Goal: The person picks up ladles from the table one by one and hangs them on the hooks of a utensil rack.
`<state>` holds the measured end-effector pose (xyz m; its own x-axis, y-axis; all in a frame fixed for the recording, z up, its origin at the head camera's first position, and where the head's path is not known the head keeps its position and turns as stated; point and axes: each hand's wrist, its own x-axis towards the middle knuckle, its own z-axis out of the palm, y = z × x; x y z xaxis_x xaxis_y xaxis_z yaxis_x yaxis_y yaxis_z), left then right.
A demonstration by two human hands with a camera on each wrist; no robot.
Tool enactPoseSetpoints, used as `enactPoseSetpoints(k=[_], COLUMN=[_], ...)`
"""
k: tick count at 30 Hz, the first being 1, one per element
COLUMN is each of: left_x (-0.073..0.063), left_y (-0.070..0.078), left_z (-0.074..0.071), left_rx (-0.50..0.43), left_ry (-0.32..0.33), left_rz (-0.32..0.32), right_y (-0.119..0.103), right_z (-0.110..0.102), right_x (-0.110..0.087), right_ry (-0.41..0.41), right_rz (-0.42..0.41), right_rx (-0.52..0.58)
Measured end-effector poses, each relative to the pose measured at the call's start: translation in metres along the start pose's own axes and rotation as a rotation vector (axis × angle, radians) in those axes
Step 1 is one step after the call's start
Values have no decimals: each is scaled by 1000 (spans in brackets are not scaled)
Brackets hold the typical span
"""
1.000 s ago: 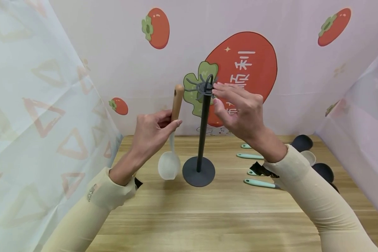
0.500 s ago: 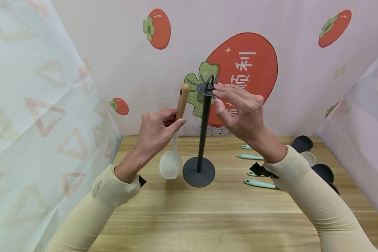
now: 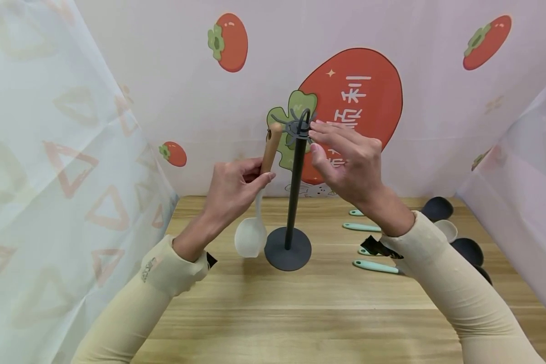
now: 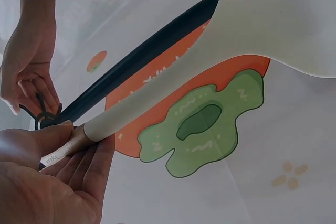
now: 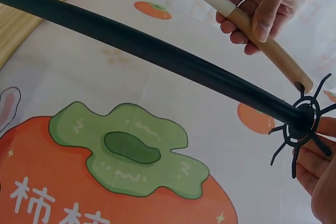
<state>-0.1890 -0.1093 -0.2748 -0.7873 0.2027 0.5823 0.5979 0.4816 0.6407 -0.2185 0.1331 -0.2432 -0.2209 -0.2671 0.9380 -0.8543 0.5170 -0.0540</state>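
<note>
My left hand [image 3: 237, 186] grips the wooden handle [image 3: 271, 149] of a white ladle [image 3: 251, 236]. The ladle hangs nearly upright, bowl down, left of a black utensil stand [image 3: 294, 187]. Its handle end, which has a hole, lies close to the stand's top ring of hooks [image 5: 300, 121]; whether they touch I cannot tell. The ring's right edge is held between the fingers and thumb of my right hand [image 3: 350, 156]. In the right wrist view, the ring partly hides that hand's fingertips.
Several utensils with mint handles [image 3: 375, 266] and dark or pale heads [image 3: 437, 209] lie on the wooden table [image 3: 273, 328] at the right, partly behind my right forearm. Printed cloth walls [image 3: 177, 86] enclose the back and sides. The stand's round base [image 3: 288, 260] rests on the table.
My left hand has moved right with the ladle, bringing the handle end closer to the hooks and tilting it slightly. The right hand and stand have stayed in place.
</note>
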Motion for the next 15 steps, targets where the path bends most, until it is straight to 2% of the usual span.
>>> enactPoseSetpoints(k=[15], left_x=[4], left_y=[-3], left_z=[8], left_rx=[-3], left_ry=[-22], left_rz=[-7], right_y=[1], right_z=[1], right_x=[-1], right_ry=[3], right_rz=[5], right_rx=[-9])
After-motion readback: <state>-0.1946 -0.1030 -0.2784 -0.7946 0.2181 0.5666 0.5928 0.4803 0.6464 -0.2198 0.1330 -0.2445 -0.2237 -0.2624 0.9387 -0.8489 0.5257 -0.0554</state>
